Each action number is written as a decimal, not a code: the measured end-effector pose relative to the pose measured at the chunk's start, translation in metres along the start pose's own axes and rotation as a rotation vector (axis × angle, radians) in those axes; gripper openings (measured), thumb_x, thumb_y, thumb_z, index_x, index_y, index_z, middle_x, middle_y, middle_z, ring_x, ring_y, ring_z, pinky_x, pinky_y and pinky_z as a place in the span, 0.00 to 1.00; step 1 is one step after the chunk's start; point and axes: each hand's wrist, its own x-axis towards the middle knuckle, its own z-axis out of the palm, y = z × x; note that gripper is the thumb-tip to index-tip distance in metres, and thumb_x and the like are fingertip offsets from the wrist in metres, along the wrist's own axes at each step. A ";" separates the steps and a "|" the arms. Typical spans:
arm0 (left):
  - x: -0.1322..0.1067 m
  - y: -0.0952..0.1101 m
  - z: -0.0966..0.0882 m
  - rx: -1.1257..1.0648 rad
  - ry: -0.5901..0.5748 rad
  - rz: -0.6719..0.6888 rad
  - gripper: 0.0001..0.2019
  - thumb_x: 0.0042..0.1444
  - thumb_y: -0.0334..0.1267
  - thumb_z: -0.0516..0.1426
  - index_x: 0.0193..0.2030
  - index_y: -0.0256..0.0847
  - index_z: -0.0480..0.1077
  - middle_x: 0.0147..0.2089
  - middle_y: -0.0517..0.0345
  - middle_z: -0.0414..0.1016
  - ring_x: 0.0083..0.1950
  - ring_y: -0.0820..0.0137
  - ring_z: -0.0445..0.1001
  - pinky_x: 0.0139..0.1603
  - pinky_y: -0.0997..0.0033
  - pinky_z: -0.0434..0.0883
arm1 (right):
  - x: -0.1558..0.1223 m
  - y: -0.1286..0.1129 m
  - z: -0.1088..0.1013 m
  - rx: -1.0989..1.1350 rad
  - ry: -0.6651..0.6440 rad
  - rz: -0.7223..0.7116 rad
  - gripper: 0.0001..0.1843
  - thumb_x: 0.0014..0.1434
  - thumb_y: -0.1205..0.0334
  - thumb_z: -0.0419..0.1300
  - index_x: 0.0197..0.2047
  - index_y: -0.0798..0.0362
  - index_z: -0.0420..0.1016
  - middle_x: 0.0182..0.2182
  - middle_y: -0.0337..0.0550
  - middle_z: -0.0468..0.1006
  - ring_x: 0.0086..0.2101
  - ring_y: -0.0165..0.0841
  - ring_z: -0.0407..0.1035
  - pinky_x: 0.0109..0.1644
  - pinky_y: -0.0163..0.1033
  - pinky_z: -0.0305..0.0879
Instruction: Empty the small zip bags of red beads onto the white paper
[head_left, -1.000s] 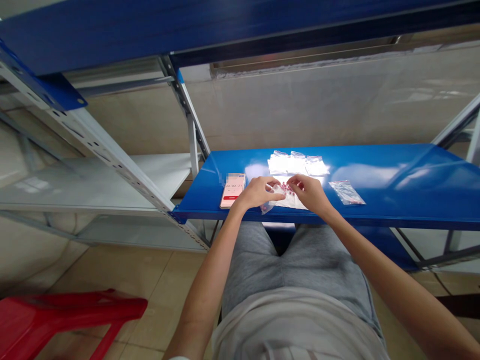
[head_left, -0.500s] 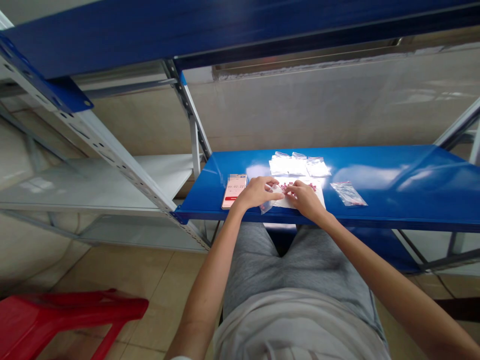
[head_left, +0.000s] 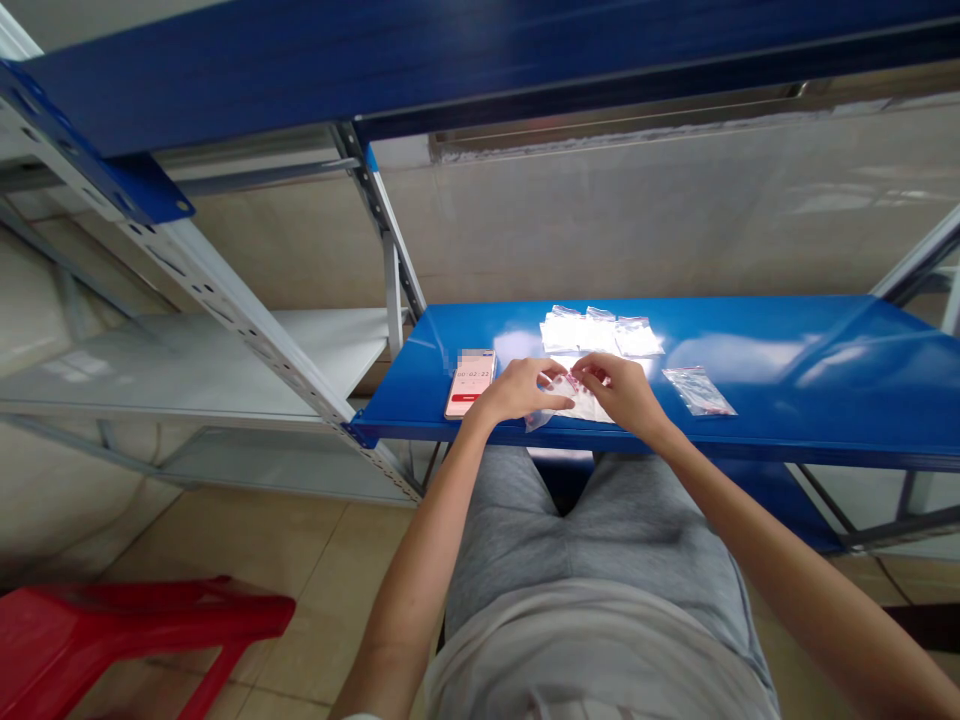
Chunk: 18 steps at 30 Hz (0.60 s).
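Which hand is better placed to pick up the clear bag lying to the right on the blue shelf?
Probably the right: the right hand is nearest the clear bag, while the left hand sits farther away, beside the phone, with the right hand between.

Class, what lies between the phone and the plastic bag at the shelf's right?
Head view: the left hand, right hand, a clear plastic bag and small red pieces.
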 end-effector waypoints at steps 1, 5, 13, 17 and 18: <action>0.000 0.000 0.000 -0.005 -0.005 0.003 0.26 0.49 0.45 0.69 0.54 0.38 0.77 0.51 0.50 0.82 0.48 0.61 0.80 0.42 0.69 0.76 | -0.001 -0.005 -0.001 0.022 -0.026 -0.029 0.10 0.65 0.64 0.58 0.41 0.51 0.82 0.33 0.43 0.82 0.31 0.35 0.72 0.38 0.38 0.64; 0.001 -0.002 -0.001 -0.022 -0.015 0.034 0.23 0.50 0.46 0.69 0.52 0.39 0.78 0.50 0.51 0.82 0.48 0.61 0.80 0.41 0.69 0.76 | -0.005 -0.017 -0.003 0.014 -0.054 -0.126 0.14 0.67 0.62 0.55 0.42 0.52 0.84 0.36 0.46 0.83 0.31 0.34 0.71 0.38 0.38 0.63; 0.001 -0.004 -0.002 -0.052 0.048 0.102 0.24 0.52 0.45 0.68 0.54 0.38 0.77 0.51 0.49 0.82 0.48 0.61 0.81 0.45 0.68 0.77 | -0.010 -0.020 -0.015 0.151 -0.242 0.047 0.15 0.66 0.53 0.57 0.36 0.51 0.81 0.25 0.40 0.80 0.26 0.34 0.74 0.32 0.36 0.63; 0.001 -0.006 -0.001 -0.132 0.045 0.093 0.27 0.50 0.39 0.69 0.57 0.38 0.75 0.56 0.46 0.80 0.52 0.60 0.80 0.44 0.67 0.78 | -0.012 -0.019 -0.020 0.210 -0.228 0.060 0.14 0.64 0.54 0.58 0.31 0.51 0.78 0.27 0.41 0.82 0.30 0.36 0.78 0.34 0.37 0.66; 0.002 -0.007 -0.001 -0.171 0.040 0.098 0.26 0.51 0.38 0.68 0.58 0.38 0.75 0.58 0.46 0.78 0.53 0.60 0.79 0.44 0.68 0.78 | -0.012 -0.019 -0.023 0.207 -0.213 0.060 0.13 0.63 0.54 0.58 0.31 0.51 0.78 0.28 0.42 0.82 0.31 0.37 0.79 0.34 0.37 0.67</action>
